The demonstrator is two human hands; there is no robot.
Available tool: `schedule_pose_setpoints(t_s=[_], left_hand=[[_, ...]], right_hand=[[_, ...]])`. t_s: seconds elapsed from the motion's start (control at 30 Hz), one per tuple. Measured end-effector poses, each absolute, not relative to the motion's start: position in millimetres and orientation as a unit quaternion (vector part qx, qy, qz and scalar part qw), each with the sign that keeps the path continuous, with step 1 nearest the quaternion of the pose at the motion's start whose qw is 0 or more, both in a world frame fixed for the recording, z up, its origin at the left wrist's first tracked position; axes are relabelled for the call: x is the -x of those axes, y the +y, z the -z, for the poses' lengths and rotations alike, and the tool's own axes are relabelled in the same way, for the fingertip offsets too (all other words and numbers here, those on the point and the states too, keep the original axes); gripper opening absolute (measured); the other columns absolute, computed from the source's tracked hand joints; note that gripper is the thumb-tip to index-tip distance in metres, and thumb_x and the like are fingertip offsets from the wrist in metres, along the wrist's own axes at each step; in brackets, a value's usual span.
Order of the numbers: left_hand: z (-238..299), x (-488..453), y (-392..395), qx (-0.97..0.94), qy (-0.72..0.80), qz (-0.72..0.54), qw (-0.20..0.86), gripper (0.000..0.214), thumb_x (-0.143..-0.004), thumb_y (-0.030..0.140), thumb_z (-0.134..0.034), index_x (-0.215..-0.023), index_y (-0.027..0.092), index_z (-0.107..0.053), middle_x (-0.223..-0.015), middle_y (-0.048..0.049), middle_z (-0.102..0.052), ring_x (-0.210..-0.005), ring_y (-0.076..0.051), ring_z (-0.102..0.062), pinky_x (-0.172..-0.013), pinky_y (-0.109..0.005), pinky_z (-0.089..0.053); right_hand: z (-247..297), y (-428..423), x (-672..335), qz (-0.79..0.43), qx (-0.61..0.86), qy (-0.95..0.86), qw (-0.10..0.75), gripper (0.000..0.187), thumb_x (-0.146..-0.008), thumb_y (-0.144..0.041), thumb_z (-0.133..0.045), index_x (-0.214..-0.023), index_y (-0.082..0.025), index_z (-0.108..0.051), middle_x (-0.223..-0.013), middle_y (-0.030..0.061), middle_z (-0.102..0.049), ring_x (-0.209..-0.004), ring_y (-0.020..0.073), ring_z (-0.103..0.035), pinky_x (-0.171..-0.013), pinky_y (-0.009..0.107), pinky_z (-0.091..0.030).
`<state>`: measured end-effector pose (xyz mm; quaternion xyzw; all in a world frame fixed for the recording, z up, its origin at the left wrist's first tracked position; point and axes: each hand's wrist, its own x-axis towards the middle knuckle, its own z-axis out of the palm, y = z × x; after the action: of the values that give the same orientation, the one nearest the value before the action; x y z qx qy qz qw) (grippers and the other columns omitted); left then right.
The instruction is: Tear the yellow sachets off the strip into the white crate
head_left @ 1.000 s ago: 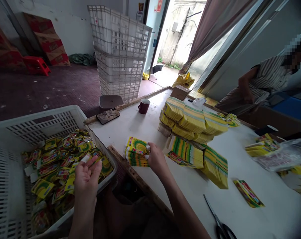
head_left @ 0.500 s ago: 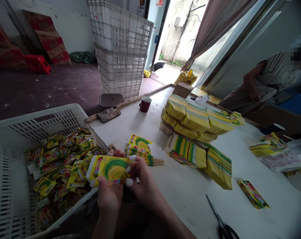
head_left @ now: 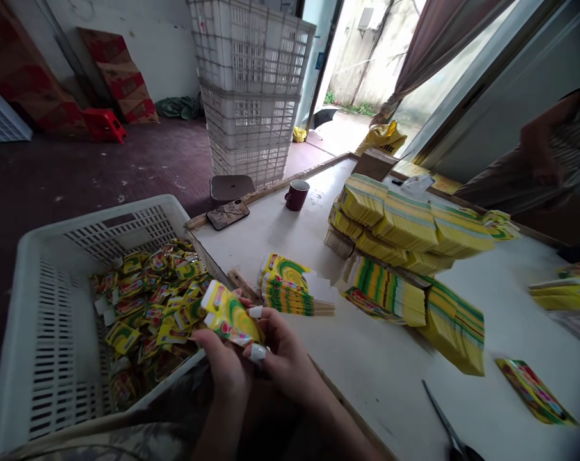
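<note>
A small yellow-and-green printed carton (head_left: 231, 315) is held between my hands, low over the table's near edge beside the crate. My left hand (head_left: 228, 366) supports it from below and the left, the thumb lying along its near side and the other fingers partly hidden behind it. My right hand (head_left: 285, 351) pinches its right end with white-wrapped fingertips. Just beyond my hands, a fanned pile of similar flat cartons (head_left: 287, 282) lies on the table (head_left: 290, 246). Whether anything is inside the held carton cannot be seen.
A white plastic crate (head_left: 25, 282) full of loose small packets (head_left: 155, 314) stands at left. Stacked carton bundles (head_left: 410, 221) rise behind the pile. Scissors (head_left: 443, 416), a mug (head_left: 297, 195) and a phone (head_left: 228, 214) lie about. A person (head_left: 554, 141) stands far right.
The carton has turned from nearly level to slanting down to the right, and my fingers have closed in around its right end. My view has swung slightly left.
</note>
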<state>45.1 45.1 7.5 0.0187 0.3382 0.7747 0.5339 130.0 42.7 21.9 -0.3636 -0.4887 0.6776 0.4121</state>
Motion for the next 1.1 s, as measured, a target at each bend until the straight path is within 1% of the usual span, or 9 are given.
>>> schedule_pose_setpoints(t_s=[0.07,0.13,0.2,0.27,0.67,0.87,0.93,1.03,1.1], left_hand=[[-3,-46,46,-0.060,0.331,-0.758,0.559,0.070,-0.060,0.079,-0.057,-0.098,0.022,-0.070,-0.094,-0.0060,-0.070,-0.088,-0.024,-0.065,-0.077,-0.032,-0.055],[0,-45,46,-0.087,0.350,-0.745,0.561,0.050,-0.066,0.061,-0.069,-0.097,0.022,-0.071,-0.095,-0.0045,-0.071,-0.089,-0.020,-0.066,-0.076,-0.027,-0.054],[0,-44,46,-0.098,0.372,-0.743,0.547,0.033,-0.068,0.042,-0.076,-0.095,0.022,-0.073,-0.093,-0.0025,-0.073,-0.085,-0.015,-0.067,-0.074,-0.021,-0.053],[-1,-43,45,-0.096,0.381,-0.746,0.537,0.029,-0.066,0.034,-0.079,-0.091,0.021,-0.074,-0.090,-0.0018,-0.074,-0.080,-0.013,-0.068,-0.071,-0.017,-0.053],[-4,-44,45,-0.048,0.406,-0.748,0.523,0.028,-0.050,0.030,-0.088,-0.071,0.018,-0.074,-0.071,0.0004,-0.074,-0.063,-0.010,-0.067,-0.064,-0.015,-0.054],[-4,-36,46,-0.089,0.405,-0.732,0.540,0.028,-0.058,0.030,-0.085,-0.081,0.020,-0.073,-0.081,-0.0010,-0.075,-0.067,-0.009,-0.067,-0.064,-0.015,-0.053],[-4,-31,46,-0.107,0.411,-0.738,0.525,0.025,-0.059,0.031,-0.084,-0.077,0.018,-0.073,-0.076,-0.0003,-0.074,-0.065,-0.009,-0.065,-0.062,-0.015,-0.052],[-3,-28,46,-0.108,0.426,-0.743,0.505,0.023,-0.058,0.031,-0.084,-0.070,0.017,-0.071,-0.068,0.0016,-0.071,-0.060,-0.008,-0.063,-0.059,-0.015,-0.050],[-3,-30,45,-0.105,0.430,-0.736,0.513,0.023,-0.062,0.032,-0.082,-0.075,0.018,-0.071,-0.070,0.0019,-0.070,-0.061,-0.009,-0.063,-0.059,-0.016,-0.050]], right_hand=[[-23,47,-133,-0.703,0.334,-0.462,0.425,0.044,-0.071,-0.026,-0.075,-0.110,-0.021,-0.055,-0.090,0.0001,-0.063,-0.084,0.0154,-0.058,-0.074,0.025,-0.044],[-24,50,-138,-0.727,0.302,-0.437,0.435,0.044,-0.072,-0.026,-0.075,-0.111,-0.022,-0.056,-0.091,0.0003,-0.064,-0.083,0.0145,-0.059,-0.073,0.024,-0.044],[-24,52,-142,-0.740,0.285,-0.414,0.447,0.041,-0.074,-0.025,-0.074,-0.112,-0.022,-0.057,-0.092,0.0002,-0.065,-0.083,0.0142,-0.060,-0.075,0.024,-0.044],[-22,54,-147,-0.740,0.281,-0.405,0.458,0.037,-0.077,-0.024,-0.072,-0.111,-0.023,-0.059,-0.094,0.0007,-0.066,-0.084,0.0144,-0.061,-0.077,0.026,-0.045],[-8,52,-151,-0.709,0.322,-0.420,0.467,0.020,-0.085,-0.030,-0.063,-0.103,-0.024,-0.066,-0.093,0.0005,-0.066,-0.086,0.0155,-0.059,-0.083,0.028,-0.045],[-6,55,-154,-0.588,0.452,-0.525,0.418,0.020,-0.084,-0.035,-0.057,-0.086,-0.018,-0.067,-0.076,0.0006,-0.062,-0.072,0.0153,-0.054,-0.065,0.024,-0.045],[-6,55,-155,-0.543,0.477,-0.565,0.399,0.020,-0.084,-0.033,-0.056,-0.076,-0.017,-0.065,-0.071,0.0000,-0.060,-0.068,0.0143,-0.052,-0.060,0.022,-0.043],[-8,54,-153,-0.513,0.488,-0.589,0.389,0.021,-0.083,-0.030,-0.056,-0.068,-0.017,-0.063,-0.068,-0.0003,-0.059,-0.066,0.0142,-0.053,-0.060,0.022,-0.043],[-9,54,-153,-0.529,0.489,-0.566,0.401,0.021,-0.084,-0.033,-0.056,-0.072,-0.017,-0.064,-0.069,0.0004,-0.061,-0.068,0.0155,-0.054,-0.062,0.024,-0.044]])
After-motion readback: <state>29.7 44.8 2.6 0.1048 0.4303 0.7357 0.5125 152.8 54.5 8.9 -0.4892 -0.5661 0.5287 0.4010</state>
